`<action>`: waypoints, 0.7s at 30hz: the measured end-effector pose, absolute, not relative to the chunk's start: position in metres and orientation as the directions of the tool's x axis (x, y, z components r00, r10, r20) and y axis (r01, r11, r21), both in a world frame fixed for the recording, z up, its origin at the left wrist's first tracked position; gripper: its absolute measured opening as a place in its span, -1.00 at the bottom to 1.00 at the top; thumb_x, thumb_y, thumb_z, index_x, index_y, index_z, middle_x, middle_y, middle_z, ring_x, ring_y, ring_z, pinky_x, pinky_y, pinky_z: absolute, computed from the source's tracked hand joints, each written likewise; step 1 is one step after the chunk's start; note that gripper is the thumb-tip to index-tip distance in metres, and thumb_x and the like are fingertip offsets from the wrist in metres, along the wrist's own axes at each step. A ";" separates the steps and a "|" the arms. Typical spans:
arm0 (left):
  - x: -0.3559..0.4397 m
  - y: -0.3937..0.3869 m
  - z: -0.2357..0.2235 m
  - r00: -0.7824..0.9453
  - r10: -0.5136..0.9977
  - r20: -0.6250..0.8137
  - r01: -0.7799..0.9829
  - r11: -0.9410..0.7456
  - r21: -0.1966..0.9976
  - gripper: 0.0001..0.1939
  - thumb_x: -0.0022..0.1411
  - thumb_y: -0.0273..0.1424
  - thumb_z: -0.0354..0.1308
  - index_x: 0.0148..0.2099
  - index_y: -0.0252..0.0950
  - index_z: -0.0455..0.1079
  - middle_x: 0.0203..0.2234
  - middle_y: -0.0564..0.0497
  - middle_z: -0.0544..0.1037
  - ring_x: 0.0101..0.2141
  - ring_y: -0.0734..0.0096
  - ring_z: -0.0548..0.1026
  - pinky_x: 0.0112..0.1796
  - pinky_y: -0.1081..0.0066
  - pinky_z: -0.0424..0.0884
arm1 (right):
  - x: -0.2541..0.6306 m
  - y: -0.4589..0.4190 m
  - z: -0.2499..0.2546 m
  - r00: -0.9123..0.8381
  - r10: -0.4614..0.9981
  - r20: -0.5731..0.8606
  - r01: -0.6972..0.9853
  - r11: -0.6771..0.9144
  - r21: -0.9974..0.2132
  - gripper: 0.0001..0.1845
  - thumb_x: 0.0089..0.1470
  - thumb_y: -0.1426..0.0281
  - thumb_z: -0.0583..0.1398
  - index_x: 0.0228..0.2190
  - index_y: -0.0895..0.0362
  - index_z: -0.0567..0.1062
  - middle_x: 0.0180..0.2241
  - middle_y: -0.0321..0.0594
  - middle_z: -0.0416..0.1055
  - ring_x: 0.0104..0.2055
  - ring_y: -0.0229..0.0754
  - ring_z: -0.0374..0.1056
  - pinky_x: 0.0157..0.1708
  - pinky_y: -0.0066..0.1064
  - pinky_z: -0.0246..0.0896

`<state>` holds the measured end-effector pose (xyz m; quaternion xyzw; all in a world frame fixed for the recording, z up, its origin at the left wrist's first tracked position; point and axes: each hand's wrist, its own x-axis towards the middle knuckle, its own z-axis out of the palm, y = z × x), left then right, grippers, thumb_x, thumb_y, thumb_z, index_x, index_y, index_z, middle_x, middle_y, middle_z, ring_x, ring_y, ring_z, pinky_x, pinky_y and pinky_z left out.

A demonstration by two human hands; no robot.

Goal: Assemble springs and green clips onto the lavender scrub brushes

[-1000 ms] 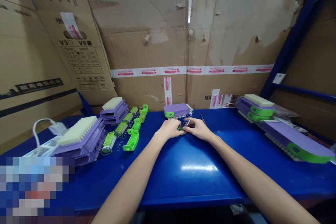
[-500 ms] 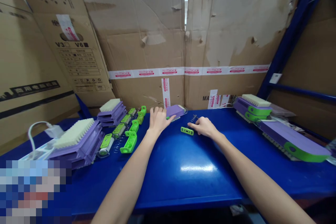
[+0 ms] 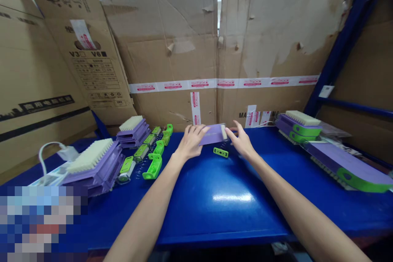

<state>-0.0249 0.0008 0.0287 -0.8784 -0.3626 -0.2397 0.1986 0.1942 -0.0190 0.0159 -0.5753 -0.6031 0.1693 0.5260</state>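
My left hand (image 3: 190,142) is closed on the left end of a purple brush (image 3: 212,135), lifted a little above the blue table. The brush's pale end faces right. Beside that end is my right hand (image 3: 242,141), its fingers apart and nothing held in them; whether a fingertip touches the brush I cannot tell. A small green slotted plate (image 3: 220,152) lies on the table just below the brush. The spring near it is mostly hidden behind the brush and my right hand.
Purple brushes with pale bristles are stacked at left (image 3: 90,155) and right (image 3: 302,118). Rows of green brackets (image 3: 153,167), springs and green-topped small parts (image 3: 126,166) lie left of centre. A white plug (image 3: 68,153) sits in a power strip. Cardboard panels (image 3: 172,57) wall the back of the table (image 3: 196,213).
My left hand has raised the purple brush and shifted it right. My right hand has let go of the spring, opened its fingers and come up to the brush's right end.
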 end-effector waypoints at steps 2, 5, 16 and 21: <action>-0.019 -0.003 0.031 0.681 0.439 0.586 0.676 -0.685 -0.271 -0.28 -0.01 -0.57 0.07 0.22 -0.21 0.05 0.12 -0.11 0.26 0.11 0.17 0.19 0.15 0.10 -0.05 | 0.195 -0.018 0.016 0.188 0.871 0.454 0.502 0.312 -0.807 -0.27 0.01 0.02 0.10 0.12 0.17 0.22 -0.09 -0.05 0.43 -0.15 -0.07 0.37 -0.14 -0.26 0.23; -0.008 -0.010 0.031 0.690 0.383 0.614 0.666 -0.669 -0.331 -0.27 -0.01 -0.56 0.09 0.23 -0.20 0.04 0.07 -0.14 0.29 0.10 0.14 0.22 0.16 0.03 -0.12 | 0.193 -0.021 0.017 0.174 0.834 0.524 0.528 0.370 -0.764 -0.38 0.03 0.04 0.10 0.03 0.16 0.31 -0.14 -0.07 0.44 -0.15 -0.07 0.35 -0.12 -0.24 0.21; 0.012 -0.019 0.036 0.614 0.446 0.651 0.672 -0.728 -0.135 -0.30 0.09 -0.36 0.08 0.25 -0.30 -0.05 0.09 -0.17 0.31 0.07 0.15 0.26 0.09 0.12 0.02 | 0.180 -0.026 0.028 0.102 0.737 0.668 0.466 0.558 -0.687 -0.61 0.13 0.13 0.03 -0.17 0.16 0.36 -0.48 -0.28 0.33 -0.45 -0.25 0.25 -0.41 -0.43 0.17; 0.009 -0.018 0.041 0.595 0.508 0.623 0.716 -0.686 -0.125 -0.32 0.08 -0.43 0.07 0.24 -0.28 -0.02 0.10 -0.16 0.29 0.05 0.12 0.24 0.00 0.18 0.12 | 0.203 -0.025 0.033 0.140 0.665 0.733 0.570 0.552 -0.609 -0.56 0.12 0.07 0.02 -0.15 0.14 0.34 -0.48 -0.27 0.35 -0.49 -0.24 0.27 -0.39 -0.40 0.20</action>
